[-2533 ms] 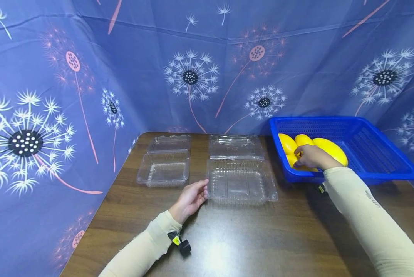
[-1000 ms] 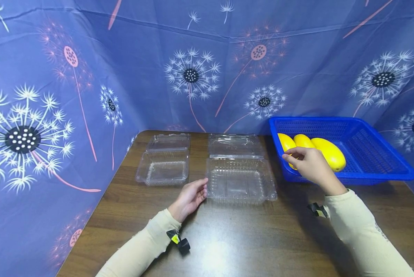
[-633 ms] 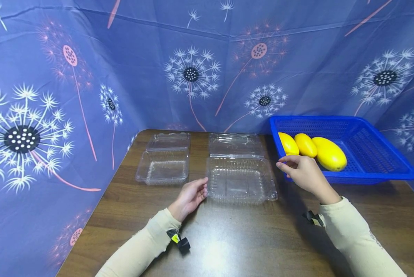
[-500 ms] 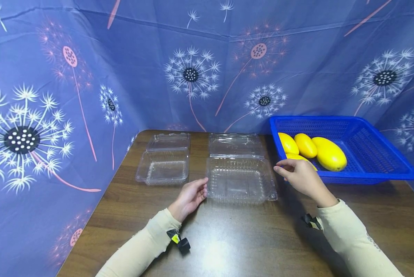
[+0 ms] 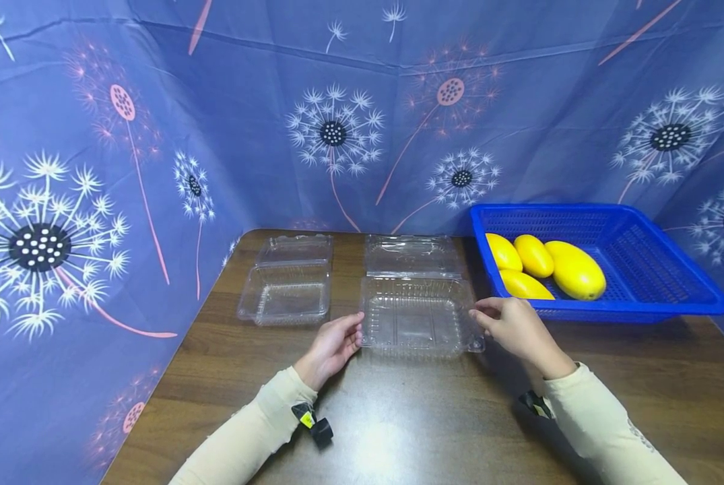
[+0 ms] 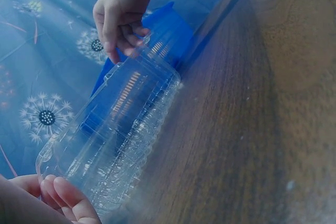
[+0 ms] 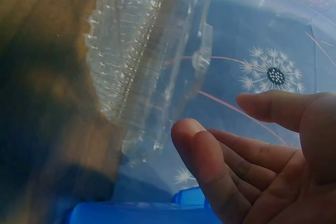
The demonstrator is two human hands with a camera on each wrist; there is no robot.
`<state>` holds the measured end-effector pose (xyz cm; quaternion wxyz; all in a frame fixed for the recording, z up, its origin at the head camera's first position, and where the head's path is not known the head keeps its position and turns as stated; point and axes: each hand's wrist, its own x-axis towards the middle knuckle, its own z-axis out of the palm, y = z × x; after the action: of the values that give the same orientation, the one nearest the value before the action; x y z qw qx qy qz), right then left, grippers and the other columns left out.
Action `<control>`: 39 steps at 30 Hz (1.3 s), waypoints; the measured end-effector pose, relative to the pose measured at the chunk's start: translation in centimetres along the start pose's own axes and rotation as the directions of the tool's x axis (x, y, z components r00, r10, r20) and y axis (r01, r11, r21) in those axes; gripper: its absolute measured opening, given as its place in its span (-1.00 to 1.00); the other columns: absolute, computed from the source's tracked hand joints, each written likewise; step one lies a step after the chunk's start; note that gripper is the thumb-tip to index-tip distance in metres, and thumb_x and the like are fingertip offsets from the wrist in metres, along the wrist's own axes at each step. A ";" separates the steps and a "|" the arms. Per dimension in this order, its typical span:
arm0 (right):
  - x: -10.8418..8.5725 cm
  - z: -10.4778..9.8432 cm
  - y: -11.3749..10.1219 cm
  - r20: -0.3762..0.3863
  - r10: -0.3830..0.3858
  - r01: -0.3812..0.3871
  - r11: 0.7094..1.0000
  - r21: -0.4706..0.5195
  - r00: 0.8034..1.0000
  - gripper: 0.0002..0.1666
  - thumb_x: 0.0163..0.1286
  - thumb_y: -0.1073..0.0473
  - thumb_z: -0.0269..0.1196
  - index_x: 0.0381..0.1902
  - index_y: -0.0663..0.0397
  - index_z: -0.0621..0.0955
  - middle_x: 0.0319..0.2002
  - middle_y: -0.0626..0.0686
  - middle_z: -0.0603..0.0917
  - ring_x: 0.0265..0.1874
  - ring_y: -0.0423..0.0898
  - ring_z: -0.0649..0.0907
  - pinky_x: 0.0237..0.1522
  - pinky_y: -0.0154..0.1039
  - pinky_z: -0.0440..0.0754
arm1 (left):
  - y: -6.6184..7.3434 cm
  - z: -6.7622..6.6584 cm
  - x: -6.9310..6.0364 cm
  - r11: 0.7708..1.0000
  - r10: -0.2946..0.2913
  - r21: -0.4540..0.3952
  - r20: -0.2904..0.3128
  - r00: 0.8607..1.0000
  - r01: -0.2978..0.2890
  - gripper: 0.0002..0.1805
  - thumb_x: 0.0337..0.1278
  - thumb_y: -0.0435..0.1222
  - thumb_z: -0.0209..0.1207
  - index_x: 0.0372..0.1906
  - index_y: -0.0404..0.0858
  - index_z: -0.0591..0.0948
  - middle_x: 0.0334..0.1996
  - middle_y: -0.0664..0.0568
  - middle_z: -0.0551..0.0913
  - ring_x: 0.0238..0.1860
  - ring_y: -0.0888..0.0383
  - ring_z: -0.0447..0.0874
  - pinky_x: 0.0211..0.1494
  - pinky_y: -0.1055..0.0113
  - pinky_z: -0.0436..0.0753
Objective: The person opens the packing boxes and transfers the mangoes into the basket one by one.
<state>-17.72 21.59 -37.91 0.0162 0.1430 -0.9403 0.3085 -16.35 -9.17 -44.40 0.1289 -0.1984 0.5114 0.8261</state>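
Two clear plastic clamshell boxes stand with lids raised at the back of the table. At the larger clamshell box [image 5: 419, 323], my left hand [image 5: 331, 347] pinches the left rim, with thumb and fingers on either side of its corner in the left wrist view. Close to that box's right rim is my right hand [image 5: 516, 331], holding nothing. In the right wrist view its thumb [image 7: 268, 104] and fingers stand apart, with a gap to the plastic edge. Several yellow mangoes [image 5: 578, 271] lie in the left part of a blue basket [image 5: 640, 308].
The smaller clamshell box [image 5: 289, 296] sits to the left. The basket is at the back right, just beyond my right hand. A blue dandelion-print cloth [image 5: 368, 67] hangs behind and at the sides of the wooden table [image 5: 398, 417].
My right hand has come out of the basket, away from the mangoes, and moved left and nearer to the larger box's right rim. My left hand has stayed at the left rim.
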 end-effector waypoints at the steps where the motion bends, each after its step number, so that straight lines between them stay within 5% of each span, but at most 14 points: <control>1: 0.0 0.1 0.0 0.007 0.009 -0.009 1.000 0.000 1.000 -0.63 0.34 0.18 0.27 -0.05 0.41 0.63 -0.60 0.01 0.66 -0.64 -0.20 0.54 -0.70 -0.35 0.37 | 0.0 0.0 0.0 1.000 0.000 0.002 0.001 1.000 0.000 -0.89 0.24 -0.34 0.19 -0.41 -0.18 0.54 -0.53 0.16 0.53 -0.52 0.33 0.44 -0.41 0.57 0.53; 13: -0.3 0.8 0.8 0.033 0.052 -0.051 0.998 -0.041 0.998 -0.60 0.34 0.14 0.26 -0.06 0.43 0.63 -0.58 0.03 0.66 -0.69 -0.19 0.52 -0.68 -0.31 0.38 | -0.2 0.0 0.0 1.000 0.006 -0.002 -0.005 1.000 -0.006 -0.87 0.24 -0.34 0.19 -0.43 -0.17 0.55 -0.54 0.16 0.53 -0.53 0.33 0.45 -0.42 0.56 0.53; 20: -0.3 1.2 1.5 0.085 0.100 -0.101 0.995 0.014 0.991 -0.60 0.38 0.13 0.21 -0.05 0.41 0.63 -0.66 0.02 0.61 -0.71 -0.17 0.54 -0.70 -0.34 0.37 | -0.3 0.0 0.0 1.000 0.007 -0.006 0.001 1.000 -0.007 -0.86 0.24 -0.35 0.18 -0.44 -0.16 0.54 -0.54 0.16 0.53 -0.54 0.33 0.44 -0.43 0.57 0.53; 28: -0.4 2.1 2.4 0.133 0.092 -0.109 0.987 0.120 0.987 -0.73 0.40 0.25 0.16 -0.17 0.42 0.64 -0.66 -0.02 0.57 -0.69 -0.13 0.57 -0.64 -0.33 0.58 | -0.2 0.2 0.1 1.000 0.008 -0.006 -0.002 1.000 -0.008 -0.86 0.24 -0.35 0.18 -0.45 -0.16 0.54 -0.55 0.17 0.53 -0.55 0.34 0.44 -0.44 0.57 0.53; 39: -0.4 2.5 2.6 0.133 0.097 -0.123 0.972 0.202 0.986 -0.76 0.41 0.29 0.15 -0.18 0.44 0.62 -0.58 0.04 0.61 -0.64 -0.13 0.58 -0.58 -0.31 0.63 | -0.1 0.1 0.0 1.000 0.023 0.007 0.002 1.000 -0.023 -0.84 0.25 -0.36 0.16 -0.46 -0.16 0.53 -0.55 0.16 0.52 -0.55 0.34 0.44 -0.44 0.57 0.53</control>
<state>-17.86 22.22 -41.45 -0.0739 0.1103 -0.9082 0.3969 -16.36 -9.02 -44.46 0.1206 -0.1913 0.5166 0.8259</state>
